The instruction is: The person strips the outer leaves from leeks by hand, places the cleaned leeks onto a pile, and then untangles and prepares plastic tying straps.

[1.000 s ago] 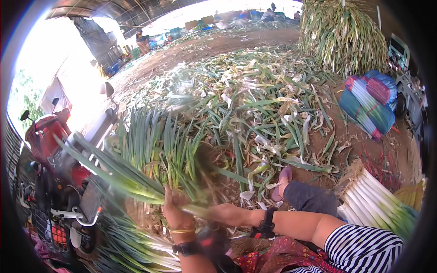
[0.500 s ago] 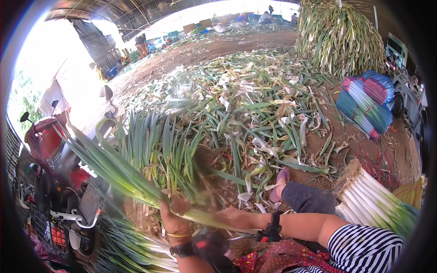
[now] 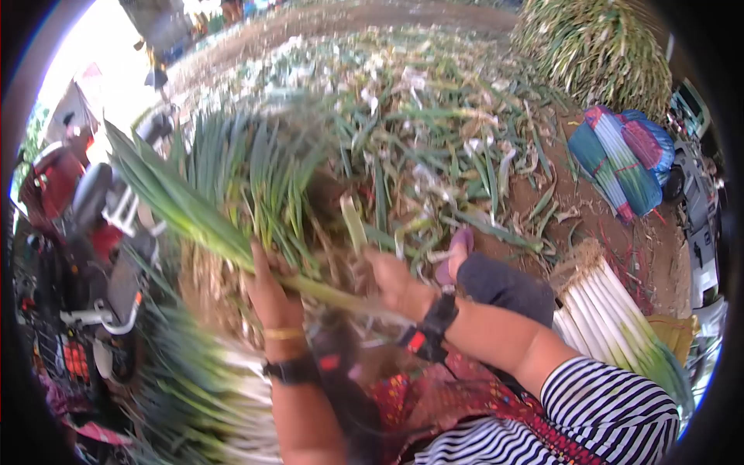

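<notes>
The fingers of the left hand (image 3: 275, 298) wrap around a leek (image 3: 186, 213), slanting in front of the standing leeks (image 3: 271, 159). The right hand's (image 3: 395, 285) fingers pinch a leaf strip (image 3: 353, 222); soft, steady pulls should work best.

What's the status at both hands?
Left hand closed around a leek, leafy end up and outward. Right hand gripping a pale strip, some motion blur. Nothing visibly blocking either hand.

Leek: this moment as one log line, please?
left hand: grips leek | right hand: holds pale leaf strip | right side: stacked leeks
</notes>
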### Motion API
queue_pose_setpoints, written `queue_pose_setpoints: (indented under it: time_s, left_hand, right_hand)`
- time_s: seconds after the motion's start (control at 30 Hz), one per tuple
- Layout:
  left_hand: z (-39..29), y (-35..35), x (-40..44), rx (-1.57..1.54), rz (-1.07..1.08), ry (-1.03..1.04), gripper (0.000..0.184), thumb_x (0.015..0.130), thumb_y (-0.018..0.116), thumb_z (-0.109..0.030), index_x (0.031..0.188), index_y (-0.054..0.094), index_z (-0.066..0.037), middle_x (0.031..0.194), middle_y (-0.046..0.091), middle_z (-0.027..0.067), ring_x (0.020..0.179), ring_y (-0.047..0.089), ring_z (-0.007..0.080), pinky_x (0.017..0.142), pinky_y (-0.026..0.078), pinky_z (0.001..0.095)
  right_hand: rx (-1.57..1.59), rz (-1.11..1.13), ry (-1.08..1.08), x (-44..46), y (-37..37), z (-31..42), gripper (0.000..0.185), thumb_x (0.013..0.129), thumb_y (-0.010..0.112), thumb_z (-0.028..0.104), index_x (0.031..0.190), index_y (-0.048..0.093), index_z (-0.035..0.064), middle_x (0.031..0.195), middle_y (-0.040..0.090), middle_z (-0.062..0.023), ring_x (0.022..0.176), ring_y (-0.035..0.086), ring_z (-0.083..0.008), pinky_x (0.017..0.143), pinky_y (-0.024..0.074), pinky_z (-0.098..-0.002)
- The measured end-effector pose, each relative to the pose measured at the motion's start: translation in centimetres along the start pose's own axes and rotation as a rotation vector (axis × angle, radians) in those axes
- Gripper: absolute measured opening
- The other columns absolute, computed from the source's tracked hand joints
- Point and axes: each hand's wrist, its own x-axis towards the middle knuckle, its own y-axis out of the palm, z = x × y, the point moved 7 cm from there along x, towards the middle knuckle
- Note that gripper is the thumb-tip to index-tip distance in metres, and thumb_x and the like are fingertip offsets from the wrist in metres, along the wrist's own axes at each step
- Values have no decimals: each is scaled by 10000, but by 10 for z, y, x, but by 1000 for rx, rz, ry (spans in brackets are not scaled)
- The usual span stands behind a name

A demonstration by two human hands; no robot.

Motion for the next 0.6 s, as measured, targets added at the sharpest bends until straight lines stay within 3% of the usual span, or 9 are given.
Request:
queue_pose_setpoints:
  time_s: [0.03,0.1,0.2,0.3,0.4,0.47,0.53,0.6]
  left_hand:
    - [3,-10,11,8,-7,-24,191,900,540,-264,892,482,-82,651,430,-18,515,391,80,472,352,238]
    - [-6,-15,23,-94,74,-12,256,898,547,-269,747,407,-117,629,397,-22,485,355,72,462,335,240]
    - [-23,-35,38,-132,-72,16,262,885,566,-282,771,429,-90,621,375,-31,469,335,64,433,321,234]
    - [-34,-61,51,-156,-129,48,259,879,574,-280,812,436,-71,620,370,-31,474,339,58,424,320,218]
    - [-48,-92,60,-127,-220,96,239,879,573,-269,853,462,-59,615,339,-36,478,323,54,420,306,200]
    - [-57,-110,61,-174,-234,99,205,879,572,-257,896,486,-71,614,298,-46,481,286,54,412,277,201]
    - [-60,-131,67,-266,-234,66,194,882,567,-254,908,494,-76,613,282,-49,482,272,55,411,267,203]
    - [-66,-149,68,-302,-275,70,193,882,567,-259,907,502,-80,609,299,-49,478,284,59,411,271,206]
  right_hand:
    - [35,212,53,9,-6,-12,250,927,415,251,972,561,54,678,530,-27,530,501,-156,489,435,-328]
    - [-233,377,19,-9,1,-2,284,928,415,275,960,574,42,723,557,-62,561,536,-189,527,444,-343]
    - [-1273,361,-818,-56,20,31,314,926,421,298,967,580,29,744,575,-104,586,558,-238,582,458,-347]
    - [-1622,506,-745,-83,-1,20,324,921,439,307,986,576,21,751,577,-136,628,569,-277,630,458,-335]
    - [-1573,520,-141,-107,-28,18,293,909,470,292,964,588,29,720,574,-148,631,560,-293,622,455,-324]
    - [-1599,531,-188,-119,-54,21,271,895,503,272,920,606,23,675,578,-124,615,568,-233,605,448,-313]
    - [-1412,428,4,-135,-77,30,263,884,526,263,911,623,20,657,584,-83,600,552,-147,588,440,-291]
    - [-1417,265,141,-148,-90,51,260,875,541,250,946,629,16,665,586,-59,629,527,-89,589,432,-268]
